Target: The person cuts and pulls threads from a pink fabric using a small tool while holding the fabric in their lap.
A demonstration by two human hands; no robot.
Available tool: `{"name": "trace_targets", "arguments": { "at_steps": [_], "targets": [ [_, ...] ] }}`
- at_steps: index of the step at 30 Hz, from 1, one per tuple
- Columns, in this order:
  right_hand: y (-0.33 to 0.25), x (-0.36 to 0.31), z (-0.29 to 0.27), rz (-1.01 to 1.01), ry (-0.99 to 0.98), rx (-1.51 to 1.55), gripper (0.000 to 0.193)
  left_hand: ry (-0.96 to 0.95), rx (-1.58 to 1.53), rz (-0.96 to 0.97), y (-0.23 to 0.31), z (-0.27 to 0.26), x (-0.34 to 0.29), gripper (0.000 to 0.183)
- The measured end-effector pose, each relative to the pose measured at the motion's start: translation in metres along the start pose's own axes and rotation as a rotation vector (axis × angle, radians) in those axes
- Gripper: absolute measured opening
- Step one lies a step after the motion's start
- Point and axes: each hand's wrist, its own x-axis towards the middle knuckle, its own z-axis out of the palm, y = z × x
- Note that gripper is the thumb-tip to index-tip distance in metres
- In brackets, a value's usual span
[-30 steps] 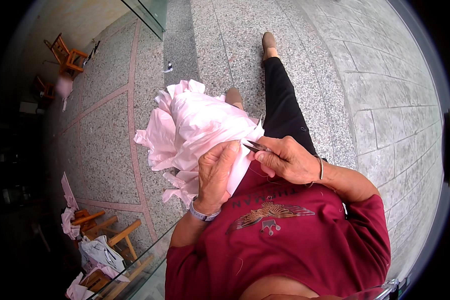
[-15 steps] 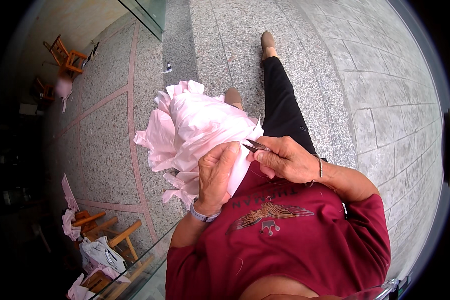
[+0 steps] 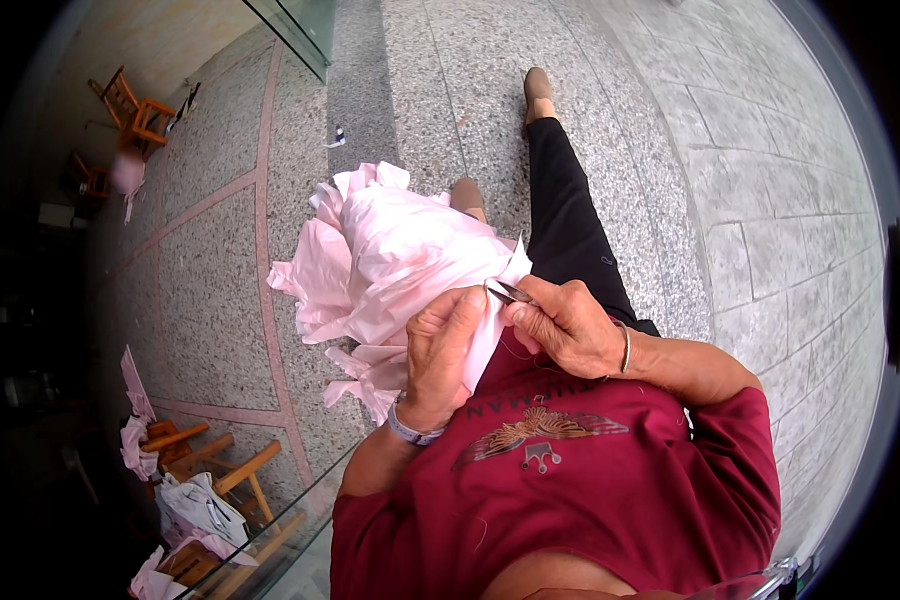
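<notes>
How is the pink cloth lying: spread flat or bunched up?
Bunched up: the pink cloth lies in crumpled folds on the lap, its edge held by the left hand.

The single head view is looking steeply down from the person's head, sitting very close to the dark red shirt at the lower edge and the two hands working just below it, the left hand and the right hand on the pink cloth. It is facing forward along the outstretched leg toward the granite floor (fisheye bending the paving lines near the rim), with wooden chairs lying far off at upper left
</notes>
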Motion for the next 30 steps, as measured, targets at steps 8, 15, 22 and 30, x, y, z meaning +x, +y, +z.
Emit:
{"name": "trace_targets", "arguments": {
  "at_steps": [8, 15, 22, 30],
  "targets": [
    [0.013, 0.006, 0.006, -0.003, 0.023, -0.078, 0.031, 0.052, 0.401, 0.227, -0.005, -0.007, 0.002, 0.023],
    [-0.011, 0.016, -0.004, 0.425, -0.103, 0.5, 0.05, 0.046, 0.535, 0.297, 0.008, 0.002, -0.003, 0.021],
    [0.003, 0.003, -0.007, 0.331, -0.162, 0.561, 0.042, 0.044, 0.649, 0.499, 0.005, -0.001, -0.003, 0.016],
    [-0.001, 0.013, -0.008, 0.416, -0.099, 0.584, 0.043, -0.048, 0.736, 0.543, 0.004, 0.0, 0.0, 0.014]
  ]
}}
